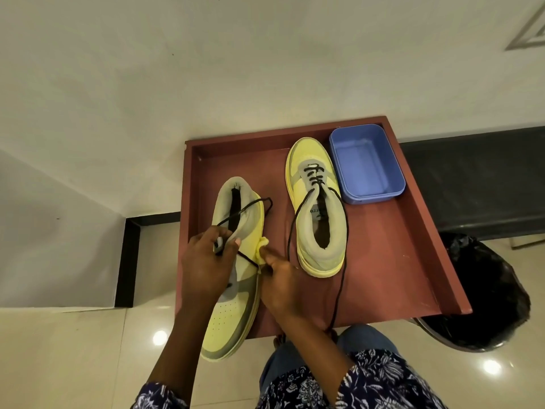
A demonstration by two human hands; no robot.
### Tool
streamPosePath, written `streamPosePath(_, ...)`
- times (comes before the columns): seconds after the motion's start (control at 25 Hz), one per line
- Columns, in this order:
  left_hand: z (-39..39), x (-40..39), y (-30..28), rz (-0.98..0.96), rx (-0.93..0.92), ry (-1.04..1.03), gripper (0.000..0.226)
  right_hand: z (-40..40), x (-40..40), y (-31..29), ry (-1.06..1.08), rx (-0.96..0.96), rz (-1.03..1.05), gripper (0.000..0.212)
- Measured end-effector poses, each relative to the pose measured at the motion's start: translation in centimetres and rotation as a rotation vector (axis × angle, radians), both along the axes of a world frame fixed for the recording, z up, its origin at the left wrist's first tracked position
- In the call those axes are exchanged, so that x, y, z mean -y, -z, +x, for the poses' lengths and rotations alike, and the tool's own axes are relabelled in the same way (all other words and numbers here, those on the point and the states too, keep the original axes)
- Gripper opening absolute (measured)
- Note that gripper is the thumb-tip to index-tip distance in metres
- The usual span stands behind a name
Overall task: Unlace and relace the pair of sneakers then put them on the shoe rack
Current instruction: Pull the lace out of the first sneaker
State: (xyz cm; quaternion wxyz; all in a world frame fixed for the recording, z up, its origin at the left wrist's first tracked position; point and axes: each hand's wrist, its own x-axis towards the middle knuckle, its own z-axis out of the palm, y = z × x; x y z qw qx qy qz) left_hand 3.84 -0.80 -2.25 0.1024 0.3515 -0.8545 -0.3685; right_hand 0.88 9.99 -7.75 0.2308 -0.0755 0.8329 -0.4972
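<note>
**Sneaker pair on the desk, relacing**

Near sneaker (233, 290): left of the far sneaker (317, 208), toe toward you. Your left hand (203, 261) pinches its black lace (250, 206); your right hand (277, 278) pinches its yellow side flap. Blue tub (365, 163): touching the far sneaker's right. Desk (398, 261): red-brown, rimmed.

A reddish-brown worktop (392, 261) with a raised rim on its far and side edges fills the middle of the frame. A yellow-and-grey sneaker (320, 208) stands on it right of centre, toe pointing away, its black lace (342, 261) trailing toward the near edge. Just beside that sneaker, in the upper right corner of the worktop, sits a blue plastic tub (367, 165).
</note>
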Motion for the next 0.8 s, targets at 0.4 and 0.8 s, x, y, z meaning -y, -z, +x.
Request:
streamPosePath(0.4, 0.3, 0.3, -0.1, 0.003, -0.014, 0.041, 0.011, -6.5, 3.3, -1.4, 0.04, 0.001, 0.005, 0.047)
streamPosePath(0.8, -0.1, -0.2, 0.2, -0.108, -0.005, 0.061, 0.015, -3.7, 2.4, 0.1, 0.098, 0.022, -0.042, 0.043)
